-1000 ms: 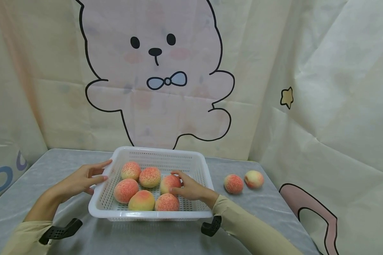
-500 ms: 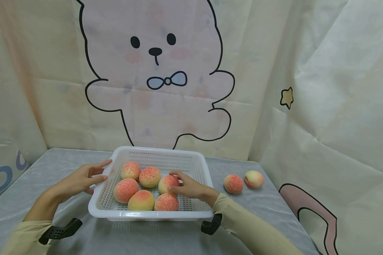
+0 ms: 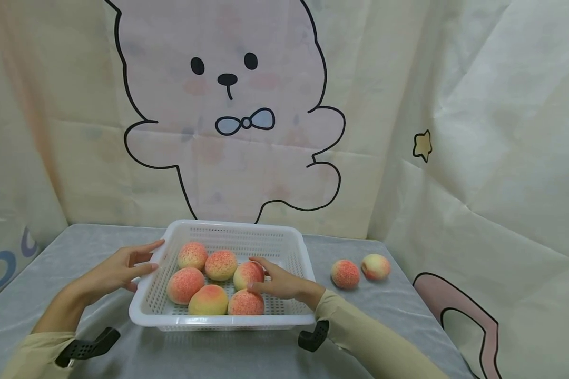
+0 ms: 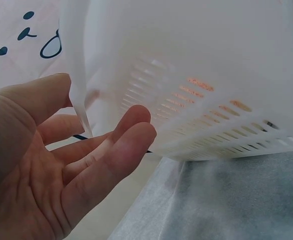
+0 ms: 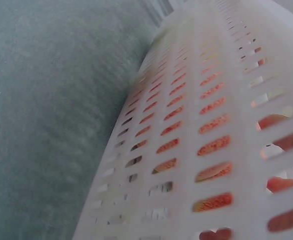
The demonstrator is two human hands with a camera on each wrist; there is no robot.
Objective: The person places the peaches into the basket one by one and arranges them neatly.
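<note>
A white plastic basket (image 3: 244,230) with slotted walls stands on the table and holds several red-and-yellow peaches (image 3: 185,285). At its left end my left hand (image 3: 118,271) grips the rim; the left wrist view shows the thumb and curled fingers (image 4: 131,145) on either side of the lip. My right hand (image 3: 282,280) reaches over the near right part of the basket. Its fingers and thumb are around a peach (image 3: 246,275) at the right of the group, just behind a speckled peach (image 3: 245,303). The basket wall (image 5: 186,145) hides most of the right hand in the right wrist view.
Outside the basket, two peaches lie on the table to the right: a speckled red one (image 3: 345,274) and a paler one (image 3: 375,267). A grey cloth (image 3: 208,358) covers the table. Printed curtains (image 3: 242,173) hang behind and beside it.
The peach under my right hand has shifted slightly left, towards the others, with the hand following. My left hand stays at the rim. The head view has tilted a little.
</note>
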